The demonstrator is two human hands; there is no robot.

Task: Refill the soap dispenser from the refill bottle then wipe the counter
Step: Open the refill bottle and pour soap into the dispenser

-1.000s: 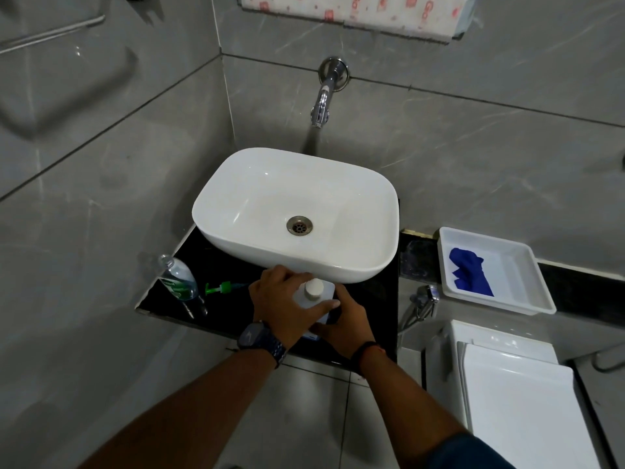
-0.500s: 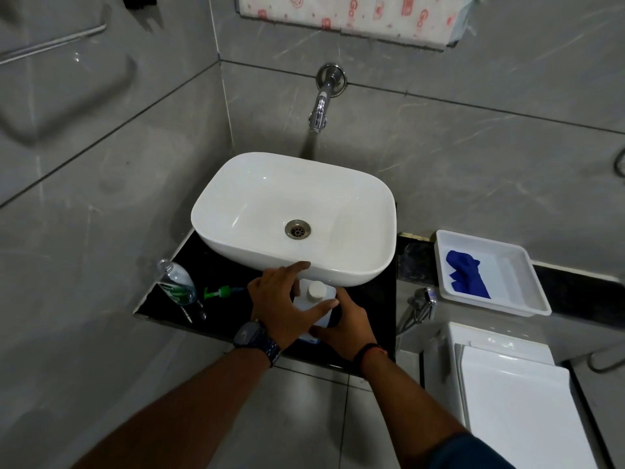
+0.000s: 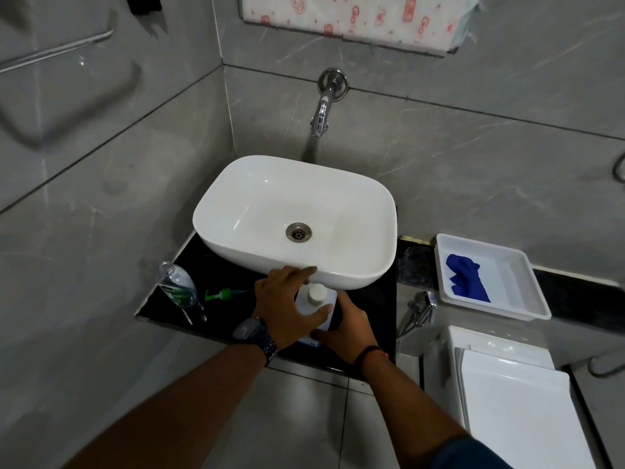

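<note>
A white refill bottle (image 3: pixel 318 304) with a round white cap stands on the black counter (image 3: pixel 220 275) in front of the basin. My left hand (image 3: pixel 287 306) wraps its left side, index finger stretched toward the basin rim. My right hand (image 3: pixel 348 324) grips its right and lower side. A clear soap dispenser bottle (image 3: pixel 177 287) with a green label stands open at the counter's left end. Its green pump head (image 3: pixel 221 294) lies on the counter beside it. A blue cloth (image 3: pixel 465 277) lies in a white tray (image 3: pixel 521 286) to the right.
The white basin (image 3: pixel 294 221) overhangs the counter, under a chrome wall tap (image 3: pixel 323 110). A white toilet cistern (image 3: pixel 507 394) stands at lower right, with a chrome spray fitting (image 3: pixel 421 304) beside it. Grey tiled walls close in at left and behind.
My left index finger has lifted off the bottle and stretched toward the basin rim. Both hands stay on the refill bottle, which has hardly moved.
</note>
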